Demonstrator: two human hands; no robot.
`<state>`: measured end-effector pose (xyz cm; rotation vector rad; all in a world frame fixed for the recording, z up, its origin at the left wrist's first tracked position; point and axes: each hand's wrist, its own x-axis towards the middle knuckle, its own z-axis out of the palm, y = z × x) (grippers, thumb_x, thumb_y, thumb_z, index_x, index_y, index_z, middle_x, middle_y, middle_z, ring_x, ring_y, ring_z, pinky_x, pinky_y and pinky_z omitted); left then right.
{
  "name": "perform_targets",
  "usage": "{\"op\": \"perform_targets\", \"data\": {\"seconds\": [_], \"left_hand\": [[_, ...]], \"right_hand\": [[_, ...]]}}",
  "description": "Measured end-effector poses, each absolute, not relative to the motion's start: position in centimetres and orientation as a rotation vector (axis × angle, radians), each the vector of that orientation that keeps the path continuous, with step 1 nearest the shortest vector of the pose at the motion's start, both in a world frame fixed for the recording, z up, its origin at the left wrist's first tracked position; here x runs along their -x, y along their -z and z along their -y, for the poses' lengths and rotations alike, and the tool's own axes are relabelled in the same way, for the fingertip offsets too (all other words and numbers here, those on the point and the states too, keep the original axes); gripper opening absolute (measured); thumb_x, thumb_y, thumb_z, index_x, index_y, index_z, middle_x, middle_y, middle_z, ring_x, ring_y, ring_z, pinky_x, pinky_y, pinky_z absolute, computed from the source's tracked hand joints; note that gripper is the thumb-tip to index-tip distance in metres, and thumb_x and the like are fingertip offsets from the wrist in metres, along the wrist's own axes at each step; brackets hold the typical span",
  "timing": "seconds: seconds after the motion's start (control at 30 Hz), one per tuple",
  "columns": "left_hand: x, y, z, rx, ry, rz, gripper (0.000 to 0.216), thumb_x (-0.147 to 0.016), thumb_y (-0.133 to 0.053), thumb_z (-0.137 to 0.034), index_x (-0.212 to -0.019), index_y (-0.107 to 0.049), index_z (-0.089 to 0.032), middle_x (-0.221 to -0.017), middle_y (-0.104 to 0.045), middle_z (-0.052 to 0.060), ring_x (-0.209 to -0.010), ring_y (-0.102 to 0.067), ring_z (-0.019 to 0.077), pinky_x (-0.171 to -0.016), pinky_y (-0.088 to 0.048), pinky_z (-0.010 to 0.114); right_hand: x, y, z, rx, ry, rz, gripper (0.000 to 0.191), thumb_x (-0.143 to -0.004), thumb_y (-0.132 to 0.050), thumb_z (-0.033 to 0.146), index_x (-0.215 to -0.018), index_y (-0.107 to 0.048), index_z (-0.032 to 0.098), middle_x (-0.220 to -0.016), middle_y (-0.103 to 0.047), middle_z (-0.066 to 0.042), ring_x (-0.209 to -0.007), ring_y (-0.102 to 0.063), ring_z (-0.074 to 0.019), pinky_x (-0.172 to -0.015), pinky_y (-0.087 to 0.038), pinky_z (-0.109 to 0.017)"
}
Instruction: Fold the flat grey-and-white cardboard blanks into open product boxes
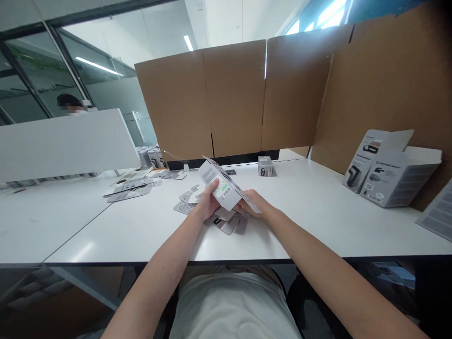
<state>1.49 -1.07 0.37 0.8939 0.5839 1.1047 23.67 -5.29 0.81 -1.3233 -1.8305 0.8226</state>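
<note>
A printed cardboard box blank [229, 194], white with a barcode and a small green patch, is tilted up between my hands over the table. My left hand [209, 200] grips its left side, the thumb lying on the printed face. At its right edge, my right hand [256, 201] is closed on the same folded cardboard, the fingers partly hidden behind it. Beneath both hands spreads a loose pile of flat box blanks [226, 227], grey and white with printed pictures.
More flattened blanks [132, 192] lie at the left. A small closed box [265, 166] stands near the back. At the right stands a larger opened box [390, 176]. Brown cardboard panels [235, 101] wall the back and right. A person [70, 104] is behind the white divider [67, 143].
</note>
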Motion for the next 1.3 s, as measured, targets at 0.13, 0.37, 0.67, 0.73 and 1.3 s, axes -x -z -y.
{"op": "perform_targets", "data": {"seconds": [0.13, 0.37, 0.67, 0.73, 1.3], "left_hand": [[-1.5, -0.3, 1.2, -0.942, -1.056, -0.553, 0.045, -0.108, -0.08, -0.05, -0.136, -0.077, -0.015, -0.125, -0.089, 0.019, -0.115, -0.088, 0.0394, -0.098, -0.074, 0.05], [-1.7, -0.1, 1.1, -0.991, -1.039, -0.516, 0.047, -0.109, -0.077, -0.054, -0.139, -0.076, -0.017, -0.125, -0.089, 0.017, -0.118, -0.087, 0.0388, -0.101, -0.074, 0.05], [-1.8, 0.3, 0.6, -0.979, -1.068, -0.505, 0.053, -0.108, -0.079, -0.062, -0.138, -0.077, -0.019, -0.129, -0.089, 0.017, -0.127, -0.085, 0.0414, -0.11, -0.071, 0.053], [-1.8, 0.2, 0.7, -0.986, -1.047, -0.514, 0.052, -0.109, -0.077, -0.063, -0.137, -0.077, -0.019, -0.129, -0.089, 0.016, -0.126, -0.085, 0.0406, -0.112, -0.07, 0.054], [-2.3, -0.3, 1.0, -0.882, -1.147, -0.608, 0.057, -0.112, -0.075, -0.067, -0.147, -0.075, -0.022, -0.132, -0.089, 0.015, -0.127, -0.085, 0.039, -0.112, -0.069, 0.051]], "right_hand": [[-23.5, -1.3, 5.8, 1.323, -0.864, 1.787, 0.038, -0.087, -0.076, 0.046, -0.062, -0.065, 0.02, -0.07, -0.072, -0.007, -0.064, -0.058, -0.0185, -0.062, -0.045, -0.032], [-23.7, -0.9, 5.5, 1.263, -0.845, 1.79, 0.04, -0.086, -0.076, 0.049, -0.061, -0.063, 0.021, -0.067, -0.07, -0.006, -0.063, -0.058, -0.0186, -0.061, -0.044, -0.031], [-24.4, -0.3, 4.7, 1.263, -0.64, 1.914, 0.048, -0.094, -0.067, 0.059, -0.064, -0.063, 0.022, -0.071, -0.075, -0.007, -0.065, -0.061, -0.0208, -0.063, -0.048, -0.032], [-24.4, -0.2, 4.7, 1.273, -0.658, 1.9, 0.05, -0.094, -0.067, 0.06, -0.064, -0.063, 0.022, -0.071, -0.075, -0.007, -0.066, -0.062, -0.0213, -0.065, -0.048, -0.032], [-24.6, -0.1, 4.7, 1.145, -0.608, 1.879, 0.052, -0.096, -0.064, 0.071, -0.078, -0.066, 0.023, -0.085, -0.076, -0.004, -0.08, -0.064, -0.0234, -0.072, -0.047, -0.033]]}}
